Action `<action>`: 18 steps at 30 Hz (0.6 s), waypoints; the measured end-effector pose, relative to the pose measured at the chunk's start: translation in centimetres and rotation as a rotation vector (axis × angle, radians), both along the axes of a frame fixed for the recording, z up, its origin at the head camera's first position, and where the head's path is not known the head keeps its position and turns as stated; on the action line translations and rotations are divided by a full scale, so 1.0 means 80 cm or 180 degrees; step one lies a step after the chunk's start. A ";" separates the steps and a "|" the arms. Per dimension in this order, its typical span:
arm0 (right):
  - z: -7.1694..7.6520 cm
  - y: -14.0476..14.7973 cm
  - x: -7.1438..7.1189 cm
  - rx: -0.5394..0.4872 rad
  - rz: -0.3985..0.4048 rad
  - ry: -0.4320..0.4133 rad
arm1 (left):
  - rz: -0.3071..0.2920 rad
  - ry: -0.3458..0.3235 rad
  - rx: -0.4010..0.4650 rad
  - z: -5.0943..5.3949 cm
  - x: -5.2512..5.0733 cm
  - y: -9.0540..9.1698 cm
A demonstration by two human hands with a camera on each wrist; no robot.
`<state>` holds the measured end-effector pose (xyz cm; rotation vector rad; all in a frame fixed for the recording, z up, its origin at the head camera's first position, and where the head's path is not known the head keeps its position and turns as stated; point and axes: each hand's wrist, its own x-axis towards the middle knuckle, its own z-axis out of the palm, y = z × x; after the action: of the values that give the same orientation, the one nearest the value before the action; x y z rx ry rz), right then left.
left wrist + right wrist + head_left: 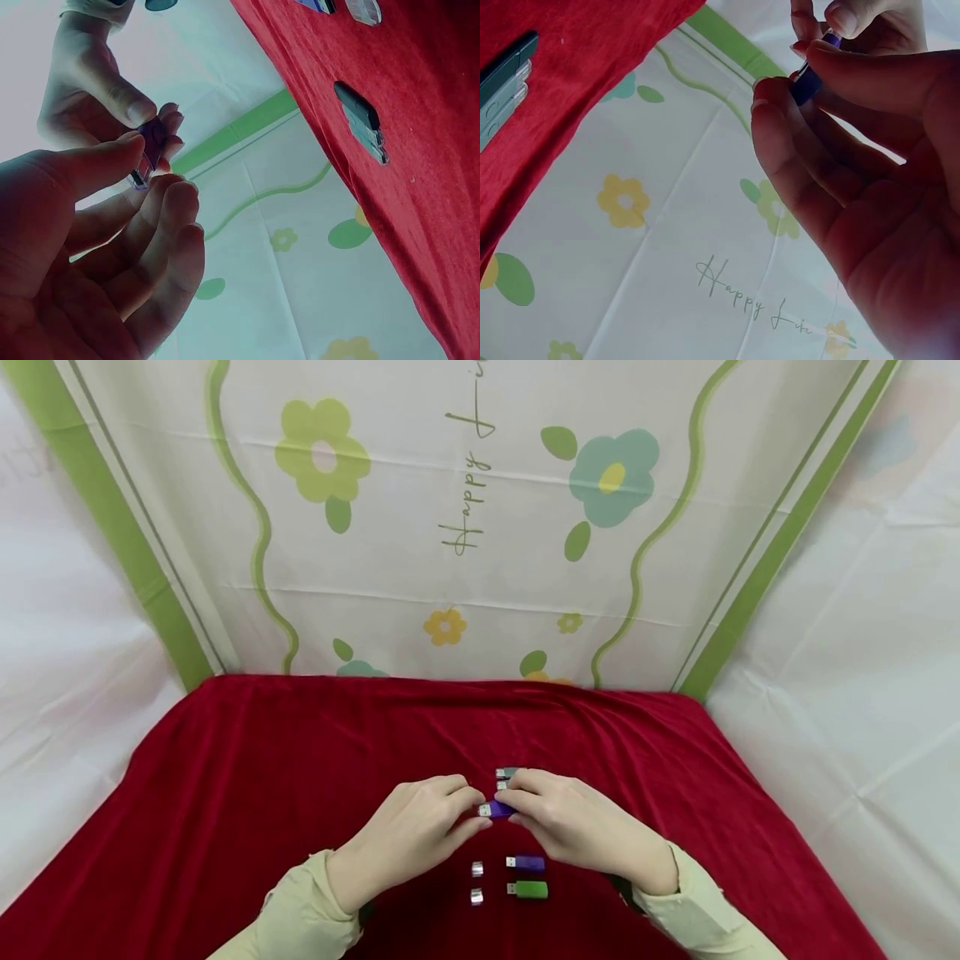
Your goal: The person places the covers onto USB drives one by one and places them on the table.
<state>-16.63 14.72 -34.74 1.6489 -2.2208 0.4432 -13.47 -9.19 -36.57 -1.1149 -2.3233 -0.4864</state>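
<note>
A purple-blue USB flash drive point(500, 810) is held above the red cloth between both hands. My right hand point(581, 818) pinches its coloured body between thumb and fingers. At the metal plug end, the thumb and index finger of my left hand point(416, 827) pinch the drive. In the left wrist view the drive point(153, 141) tilts, its shiny end between the left fingertips. The right wrist view shows the blue body point(807, 85) in the right fingers; the plug is mostly covered there.
Nearer the body lie another purple-blue flash drive point(529, 863), a green flash drive point(532, 890) and two small silvery pieces, one upper point(477, 869) and one lower point(477, 897). Grey-green drives point(508, 772) lie partly hidden beyond the right hand. White printed curtains point(405, 568) surround the red cloth point(300, 752).
</note>
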 end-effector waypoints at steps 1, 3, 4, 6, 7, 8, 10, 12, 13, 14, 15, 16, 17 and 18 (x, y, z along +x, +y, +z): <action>-0.001 0.001 -0.001 -0.0002 0.0015 0.0006 | 0.0011 -0.0014 0.0001 -0.001 0.000 0.000; -0.002 0.003 -0.004 -0.0018 0.0027 0.0012 | 0.0052 -0.0046 -0.0015 -0.002 0.000 -0.001; -0.003 0.004 -0.006 -0.0032 0.0021 0.0011 | 0.0079 -0.0068 -0.0028 -0.002 -0.001 -0.001; -0.003 0.007 -0.011 -0.0045 -0.0031 0.0007 | 0.0148 -0.0103 -0.0065 -0.002 -0.001 -0.002; -0.003 0.008 -0.014 -0.0038 -0.0079 -0.0002 | 0.0183 -0.0118 -0.0082 -0.002 -0.002 -0.003; -0.003 0.009 -0.018 -0.0021 -0.0141 -0.0025 | 0.0213 -0.0132 -0.0096 -0.001 -0.002 -0.003; -0.003 0.012 -0.024 0.0051 -0.0276 -0.0057 | 0.0253 -0.0147 -0.0116 0.000 -0.002 -0.004; -0.005 0.014 -0.030 0.0143 -0.0396 -0.0077 | 0.0266 -0.0150 -0.0135 0.000 -0.001 -0.004; -0.007 0.015 -0.032 0.0188 -0.0445 -0.0090 | 0.0266 -0.0158 -0.0143 0.000 -0.001 -0.005; -0.009 0.016 -0.034 0.0223 -0.0482 -0.0104 | 0.0270 -0.0165 -0.0158 0.000 -0.001 -0.005; -0.010 0.016 -0.036 0.0254 -0.0510 -0.0111 | 0.0273 -0.0176 -0.0173 0.000 0.000 -0.005; -0.013 0.017 -0.038 0.0275 -0.0528 -0.0119 | 0.0279 -0.0187 -0.0192 -0.001 0.000 -0.004; -0.015 0.017 -0.040 0.0290 -0.0544 -0.0130 | 0.0288 -0.0201 -0.0213 -0.001 0.001 -0.004; -0.016 0.017 -0.042 0.0304 -0.0560 -0.0150 | 0.0300 -0.0217 -0.0234 -0.002 0.001 -0.004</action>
<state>-19.97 16.11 -36.06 1.4847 -2.4309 0.3377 -13.40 -9.53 -36.73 -1.0312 -2.4581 -0.4127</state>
